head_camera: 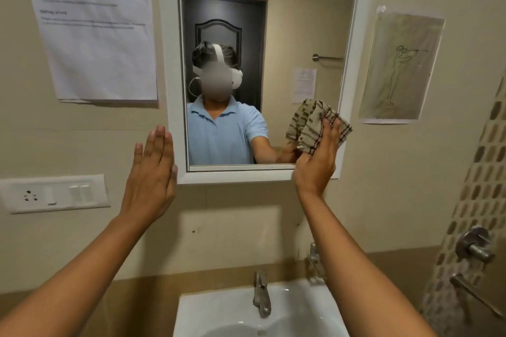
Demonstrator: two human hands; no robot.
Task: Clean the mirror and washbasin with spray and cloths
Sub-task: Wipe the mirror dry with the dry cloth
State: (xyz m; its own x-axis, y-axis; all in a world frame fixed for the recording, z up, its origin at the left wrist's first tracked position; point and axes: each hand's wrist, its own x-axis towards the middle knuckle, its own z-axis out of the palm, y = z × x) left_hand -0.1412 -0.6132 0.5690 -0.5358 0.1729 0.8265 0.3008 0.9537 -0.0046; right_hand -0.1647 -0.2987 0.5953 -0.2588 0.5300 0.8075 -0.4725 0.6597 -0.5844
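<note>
A white-framed mirror [287, 22] hangs on the beige wall above a white washbasin [208, 309]. My right hand [317, 161] presses a beige cloth with dark stripes [315, 123] against the mirror's lower right corner. My left hand [153, 175] is raised flat, fingers together and pointing up, by the mirror frame's lower left edge, holding nothing. No spray bottle is in view.
A metal tap [261, 293] stands at the basin's back rim. A switch and socket panel [54, 194] sits on the wall at left, below a taped paper notice [93, 24]. A drawing sheet [399, 65] hangs at right. Shower valve [475, 247] and tiled wall lie far right.
</note>
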